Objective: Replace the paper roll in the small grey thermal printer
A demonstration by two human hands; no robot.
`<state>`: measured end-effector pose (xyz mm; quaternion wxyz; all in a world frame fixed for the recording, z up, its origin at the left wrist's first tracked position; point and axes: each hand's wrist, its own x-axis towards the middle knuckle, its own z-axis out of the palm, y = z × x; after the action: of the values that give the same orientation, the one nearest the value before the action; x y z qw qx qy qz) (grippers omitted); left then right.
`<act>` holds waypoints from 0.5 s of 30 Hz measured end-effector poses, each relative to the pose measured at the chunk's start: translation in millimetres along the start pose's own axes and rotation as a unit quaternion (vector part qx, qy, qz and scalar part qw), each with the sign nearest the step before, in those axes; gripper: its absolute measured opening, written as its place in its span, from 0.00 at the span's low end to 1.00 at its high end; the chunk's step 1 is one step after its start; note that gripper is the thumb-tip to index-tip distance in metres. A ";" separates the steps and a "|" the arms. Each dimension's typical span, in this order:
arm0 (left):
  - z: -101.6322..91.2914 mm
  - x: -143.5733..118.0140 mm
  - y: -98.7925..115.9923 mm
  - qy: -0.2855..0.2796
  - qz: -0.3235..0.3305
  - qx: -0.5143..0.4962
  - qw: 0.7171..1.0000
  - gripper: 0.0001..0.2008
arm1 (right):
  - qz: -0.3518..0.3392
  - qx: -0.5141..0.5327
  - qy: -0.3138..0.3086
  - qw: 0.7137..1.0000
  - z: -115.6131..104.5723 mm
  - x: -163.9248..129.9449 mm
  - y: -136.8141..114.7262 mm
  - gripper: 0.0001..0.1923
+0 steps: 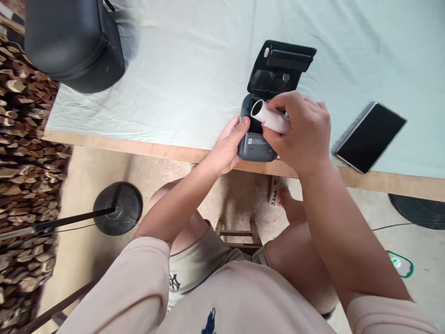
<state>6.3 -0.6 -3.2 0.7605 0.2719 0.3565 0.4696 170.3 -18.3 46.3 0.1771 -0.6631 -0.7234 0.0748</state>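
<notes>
Centre-right of frame: right hand [306, 134] w/ grip clamped on a white paper roll [269, 117], held tilted just above the open bay of a small dark label printer [253, 146]. Printer sits at the near edge of the bench [181, 79], lid [281, 65] flipped up & back toward upper centre. Left hand [227, 148] clasps the printer's left side, thumb on its top, grip closed round the body.

Around: black phone [370, 137] face up at right, near the bench edge, apart from the printer. Big black case [74, 39] upper left, on the bench's far corner, well apart. Pale cloth covers the bench; bare wood strip along the near edge.

Right hand covers most of the bay's right half, so can't tell what's inside. Below the bench, lower left: round black stand base [120, 208] on the floor. Stacked wood [24, 153] fills the left edge.
</notes>
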 end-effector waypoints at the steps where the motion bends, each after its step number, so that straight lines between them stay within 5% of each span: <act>1: -0.4 -0.3 0.1 -0.001 -0.004 0.000 1.000 0.11 | 0.004 0.002 -0.002 1.000 -1.3 0.3 0.5 0.19; 15: -5.3 1.9 -4.6 -0.007 -0.011 -0.003 1.000 0.09 | -0.007 0.017 0.010 1.000 -2.5 0.0 -2.4 0.19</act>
<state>5.0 -0.4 -10.4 0.7693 0.2688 0.3526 0.4601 168.9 -18.9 49.4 0.1962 -0.6554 -0.7251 0.0788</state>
